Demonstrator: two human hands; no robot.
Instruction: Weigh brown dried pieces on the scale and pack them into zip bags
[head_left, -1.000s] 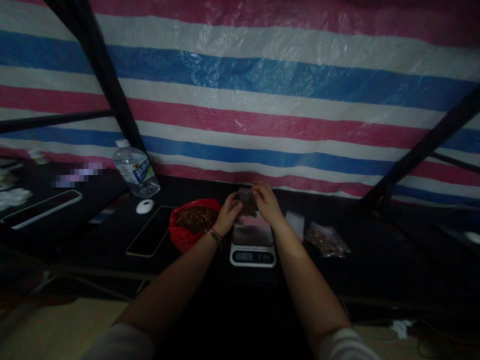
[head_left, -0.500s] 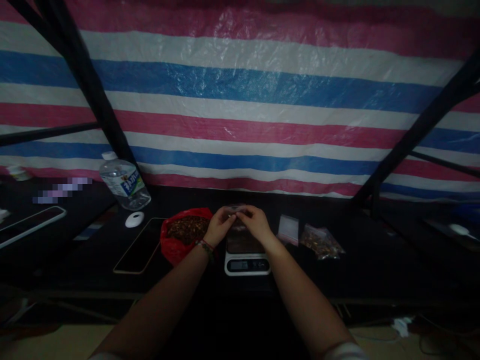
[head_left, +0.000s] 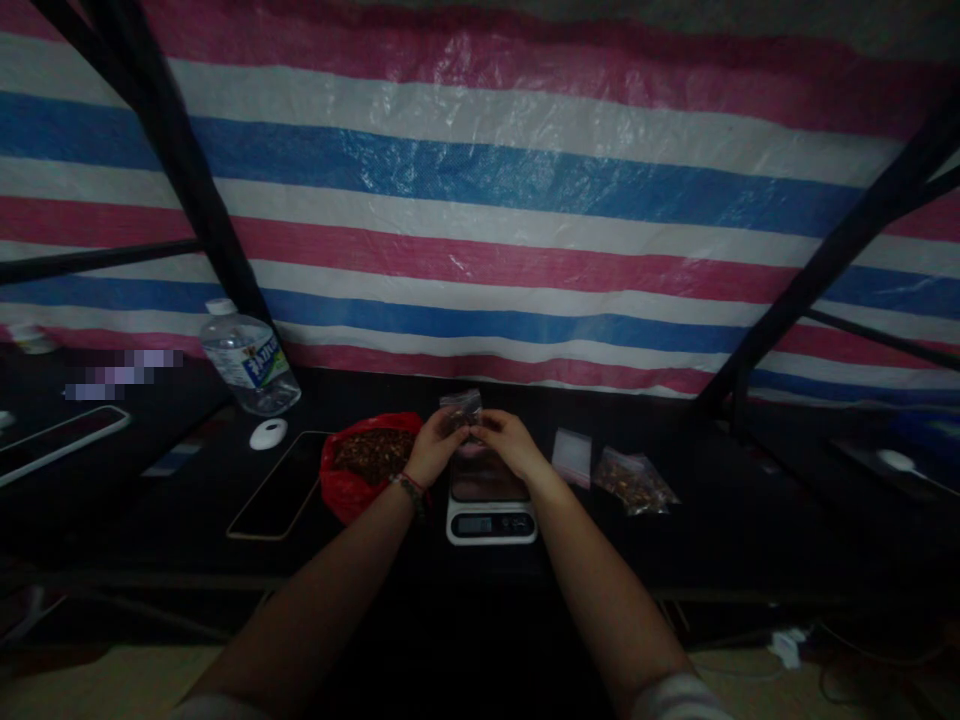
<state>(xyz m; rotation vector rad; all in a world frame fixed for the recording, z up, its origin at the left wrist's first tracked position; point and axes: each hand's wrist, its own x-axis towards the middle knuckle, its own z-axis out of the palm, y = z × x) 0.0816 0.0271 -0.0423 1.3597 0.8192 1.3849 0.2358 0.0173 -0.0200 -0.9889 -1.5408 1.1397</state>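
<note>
Between my two hands, above the back of a white kitchen scale [head_left: 491, 537], is a small clear zip bag [head_left: 463, 405]. My left hand [head_left: 437, 446] pinches it from the left, a bracelet at the wrist. My right hand [head_left: 511, 446] grips its other side, thumbs nearly meeting. Fingers partly cover the bag, so its contents are hard to make out. Left of the scale, close by my left wrist, an open red plastic bag [head_left: 337, 495] holds brown dried bits [head_left: 375, 447]. On the right lie a stack of flat zip bags [head_left: 572, 457] and filled clear bags [head_left: 637, 482].
A phone [head_left: 277, 490], a white mouse-like object [head_left: 268, 433] and a plastic bottle [head_left: 251, 365] are to the left. Another phone [head_left: 64, 445] lies farther left. Black slanting posts [head_left: 202, 215] flank a striped tarp [head_left: 510, 240] behind the black table [head_left: 720, 520].
The zip bag has been tipped up, so its top now stands above my fingers. Both hands stay close together over the scale. The view has shifted slightly.
</note>
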